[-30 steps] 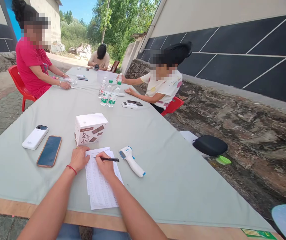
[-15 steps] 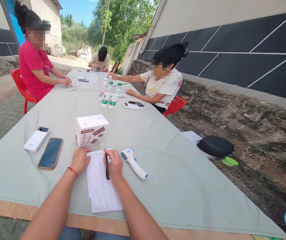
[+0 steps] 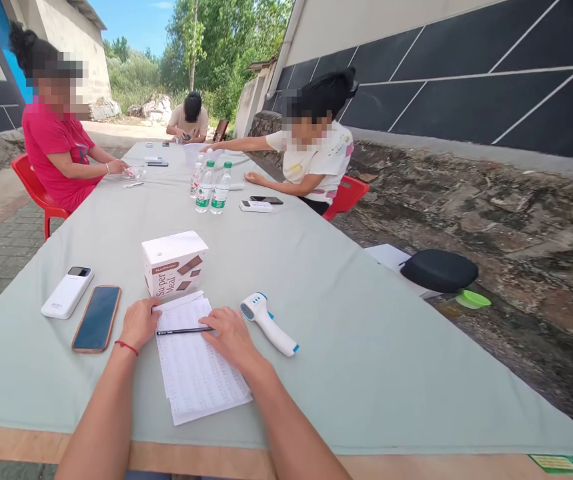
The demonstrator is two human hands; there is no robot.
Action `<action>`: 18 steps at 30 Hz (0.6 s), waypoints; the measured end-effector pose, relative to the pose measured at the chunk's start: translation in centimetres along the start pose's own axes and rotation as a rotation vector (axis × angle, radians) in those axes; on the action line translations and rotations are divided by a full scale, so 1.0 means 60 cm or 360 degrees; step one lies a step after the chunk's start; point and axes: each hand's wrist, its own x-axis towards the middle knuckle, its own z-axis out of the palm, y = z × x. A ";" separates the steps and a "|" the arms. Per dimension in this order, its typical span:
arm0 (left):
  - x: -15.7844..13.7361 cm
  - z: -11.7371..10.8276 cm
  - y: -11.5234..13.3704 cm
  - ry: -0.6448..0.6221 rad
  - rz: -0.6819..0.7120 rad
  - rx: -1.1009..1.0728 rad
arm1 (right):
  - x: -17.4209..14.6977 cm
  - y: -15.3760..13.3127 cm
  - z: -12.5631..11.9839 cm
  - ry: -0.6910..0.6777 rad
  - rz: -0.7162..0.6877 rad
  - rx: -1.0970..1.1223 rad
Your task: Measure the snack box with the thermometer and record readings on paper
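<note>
A small stack of printed paper sheets (image 3: 201,373) lies tilted on the table in front of me. My left hand (image 3: 140,325) is closed at its upper left edge, thumb on the paper, beside the foot of a white and brown box (image 3: 176,263). A black pen (image 3: 183,331) lies crosswise over the sheets. Its right end is between the thumb and forefinger of my right hand (image 3: 227,335), which rests on the right side of the paper. Just right of that hand is a white and blue infrared thermometer (image 3: 269,325).
Left of the box lie a white power bank (image 3: 67,293) and a phone (image 3: 97,319). Water bottles (image 3: 213,189) stand farther up the table (image 3: 366,373). Several people sit around it, one reaching an arm (image 3: 246,144) across. A black case (image 3: 439,271) is beyond the right edge.
The pen has gone from upright in my right hand to lying flat across the sheets. My right fingers have lowered onto the paper, and the sheets have turned slightly. The view has shifted a little.
</note>
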 end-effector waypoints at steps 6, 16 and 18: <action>-0.003 0.005 0.010 0.0149 -0.0108 0.0200 | -0.009 0.001 0.020 0.0067 0.0176 -0.0045; -0.007 0.002 0.014 0.0173 -0.0175 0.0238 | -0.004 0.008 -0.004 0.0194 0.0415 0.0087; -0.005 0.000 0.003 0.0283 -0.0302 0.0138 | -0.004 0.032 -0.019 0.0433 0.0569 -0.0024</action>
